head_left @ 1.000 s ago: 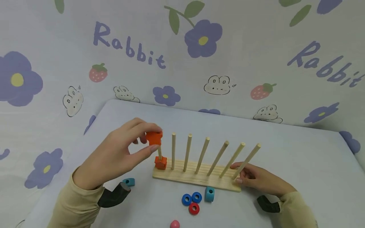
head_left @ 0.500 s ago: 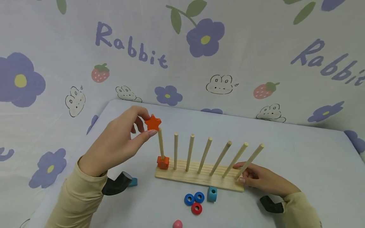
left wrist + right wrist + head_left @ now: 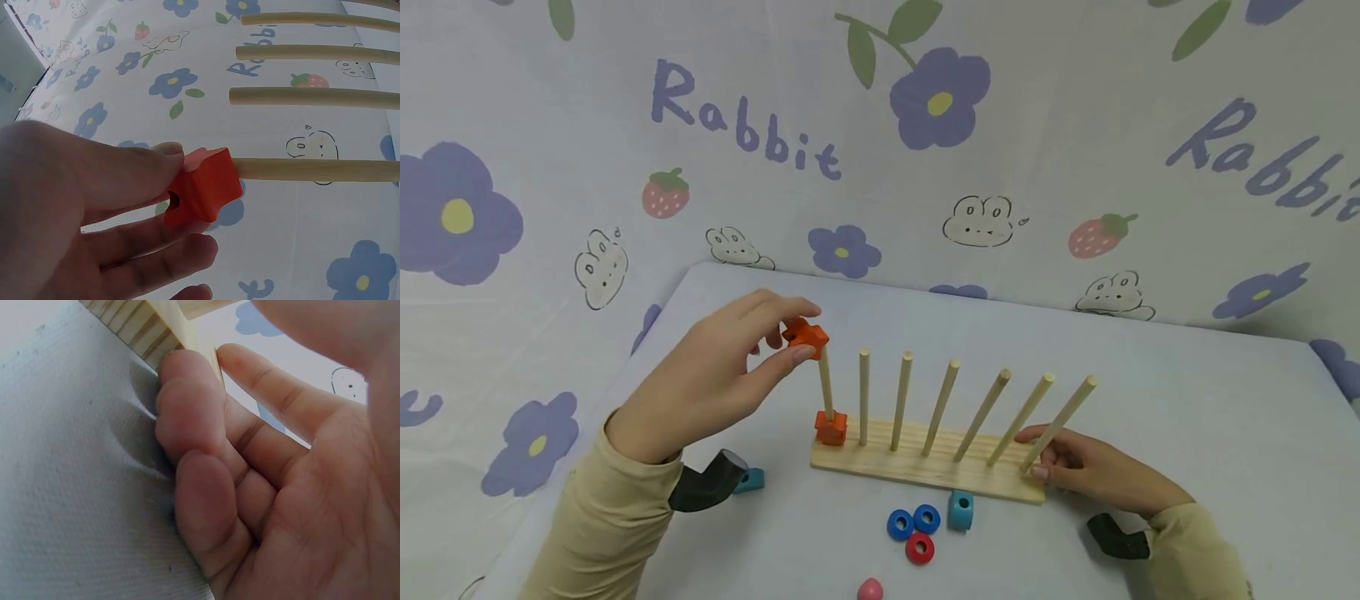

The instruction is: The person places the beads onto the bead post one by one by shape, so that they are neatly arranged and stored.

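Note:
In the head view my left hand (image 3: 711, 375) pinches an orange star-shaped bead (image 3: 807, 337) between thumb and fingers, right at the top of the leftmost peg (image 3: 827, 383). The left wrist view shows the bead (image 3: 212, 184) tilted, its hole facing the palm and its far side against the peg tip (image 3: 250, 169). A second orange bead (image 3: 831, 428) sits at the foot of that peg. My right hand (image 3: 1101, 473) grips the right end of the wooden peg board (image 3: 917, 471), thumb in front and index finger behind; its other fingers (image 3: 206, 494) curl against the tabletop.
Several bare pegs (image 3: 897, 400) rise along the board. In front lie two blue rings (image 3: 900, 525), a red ring (image 3: 920, 548), a teal bead (image 3: 960, 510) and a pink bead (image 3: 870, 589). Another teal bead (image 3: 750, 481) is partly hidden behind the left wrist mount.
My left hand has raised the star bead from lower on the leftmost peg to its tip, turned it face-on, then tilted it and lowered it slightly. My right hand stays on the board.

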Available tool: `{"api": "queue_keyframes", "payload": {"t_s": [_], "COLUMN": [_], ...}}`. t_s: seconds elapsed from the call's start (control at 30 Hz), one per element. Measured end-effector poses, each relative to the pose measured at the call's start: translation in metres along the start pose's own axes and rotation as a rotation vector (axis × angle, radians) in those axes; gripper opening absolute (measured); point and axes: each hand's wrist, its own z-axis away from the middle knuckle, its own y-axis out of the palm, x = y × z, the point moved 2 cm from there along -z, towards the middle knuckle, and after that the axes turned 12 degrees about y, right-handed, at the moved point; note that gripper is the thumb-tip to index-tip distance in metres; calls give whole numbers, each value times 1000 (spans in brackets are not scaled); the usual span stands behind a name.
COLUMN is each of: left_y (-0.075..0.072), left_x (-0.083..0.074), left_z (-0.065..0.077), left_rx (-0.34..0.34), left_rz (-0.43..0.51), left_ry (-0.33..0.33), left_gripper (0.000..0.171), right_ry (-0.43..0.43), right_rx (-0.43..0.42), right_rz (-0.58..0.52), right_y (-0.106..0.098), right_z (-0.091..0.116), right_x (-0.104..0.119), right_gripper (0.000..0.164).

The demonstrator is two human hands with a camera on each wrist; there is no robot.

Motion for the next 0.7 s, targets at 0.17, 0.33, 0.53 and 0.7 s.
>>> {"api": "queue_keyframes", "payload": {"t_s": [0.17, 0.33, 0.53, 0.7], "left_y": [4, 12, 27, 38], "left_x": [2, 5, 7, 11], "left_z": [-4, -6, -7, 2], "left_rx": [-27, -75, -20, 53], "left_rz": [30, 82, 38, 30], "left_ry": [-26, -10, 37, -26], "left_gripper": [23, 17, 16, 30], "right_ry": [7, 11, 5, 7], "right_rx": [-6, -1, 11, 14], "right_rz": [4, -1, -17, -29], "right_y": [0, -1, -2, -1], "right_z": [-1, 0, 1, 0], "right_x": [-2, -2, -2, -3], "right_gripper": [42, 43, 43, 42]}}
